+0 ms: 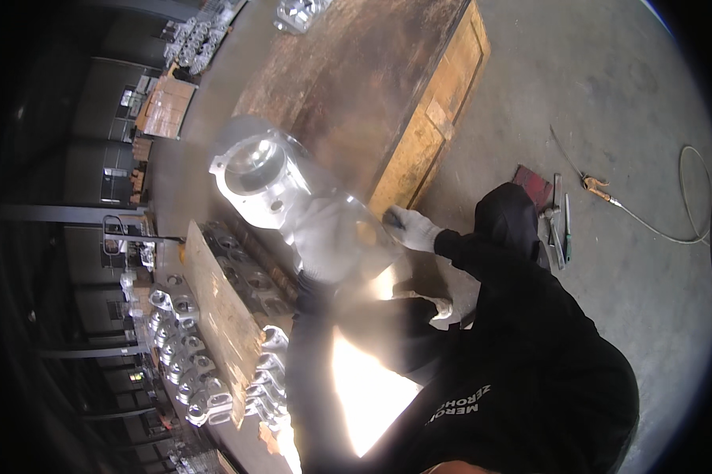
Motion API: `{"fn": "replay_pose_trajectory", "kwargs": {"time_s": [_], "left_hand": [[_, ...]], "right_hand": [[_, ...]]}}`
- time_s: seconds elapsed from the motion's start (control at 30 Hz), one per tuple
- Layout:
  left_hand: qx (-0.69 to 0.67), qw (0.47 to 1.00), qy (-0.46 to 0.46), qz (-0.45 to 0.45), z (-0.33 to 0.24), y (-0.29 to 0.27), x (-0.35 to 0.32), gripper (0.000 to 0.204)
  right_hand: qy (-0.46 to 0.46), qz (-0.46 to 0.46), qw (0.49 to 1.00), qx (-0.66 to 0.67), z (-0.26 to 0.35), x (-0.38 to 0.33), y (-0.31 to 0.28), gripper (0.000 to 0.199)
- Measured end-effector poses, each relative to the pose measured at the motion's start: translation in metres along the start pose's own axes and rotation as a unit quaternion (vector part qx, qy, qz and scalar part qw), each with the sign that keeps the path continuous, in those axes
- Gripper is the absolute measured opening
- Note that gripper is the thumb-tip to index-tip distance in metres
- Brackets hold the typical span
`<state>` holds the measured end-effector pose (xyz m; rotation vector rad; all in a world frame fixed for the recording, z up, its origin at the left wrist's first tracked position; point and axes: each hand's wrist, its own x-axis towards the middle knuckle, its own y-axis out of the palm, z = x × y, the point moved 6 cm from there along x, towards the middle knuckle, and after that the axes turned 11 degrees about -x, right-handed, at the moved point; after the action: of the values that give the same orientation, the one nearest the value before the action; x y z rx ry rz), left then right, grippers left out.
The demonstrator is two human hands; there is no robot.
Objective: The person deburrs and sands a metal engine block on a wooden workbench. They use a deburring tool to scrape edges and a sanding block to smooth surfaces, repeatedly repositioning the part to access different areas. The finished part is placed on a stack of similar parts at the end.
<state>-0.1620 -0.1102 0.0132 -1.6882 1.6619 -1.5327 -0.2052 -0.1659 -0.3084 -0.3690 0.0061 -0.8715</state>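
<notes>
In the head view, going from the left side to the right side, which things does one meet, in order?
Stacked metal castings → wooden board → large metal casting held up in the left hand → right hand in a white glove → hand tools on the floor → hose.
</notes>
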Motion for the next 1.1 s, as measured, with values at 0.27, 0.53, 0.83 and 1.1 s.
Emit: {"fn": "replay_pose_trajectory", "kwargs": {"time_s": [0.27, 0.53, 0.83, 1.1], "left_hand": [[0.003, 0.999, -0.034, 0.039, 0.011, 0.001, 0.003, 0.022], [-0.017, 0.998, -0.05, 0.042, 0.011, 0.002, 0.007, 0.025], [0.004, 0.998, -0.055, 0.034, 0.01, 0.003, 0.007, 0.025], [-0.002, 0.998, -0.05, 0.047, 0.015, 0.004, 0.004, 0.028]], "right_hand": [[0.037, -0.015, 0.999, 0.014, 0.011, 0.036, 0.02, 0.028], [0.113, -0.004, 0.988, 0.104, 0.022, 0.034, 0.019, 0.03], [0.115, -0.051, 0.983, 0.137, 0.021, 0.037, 0.018, 0.029], [0.032, -0.113, 0.98, -0.158, 0.04, 0.033, 0.009, 0.036]]}}
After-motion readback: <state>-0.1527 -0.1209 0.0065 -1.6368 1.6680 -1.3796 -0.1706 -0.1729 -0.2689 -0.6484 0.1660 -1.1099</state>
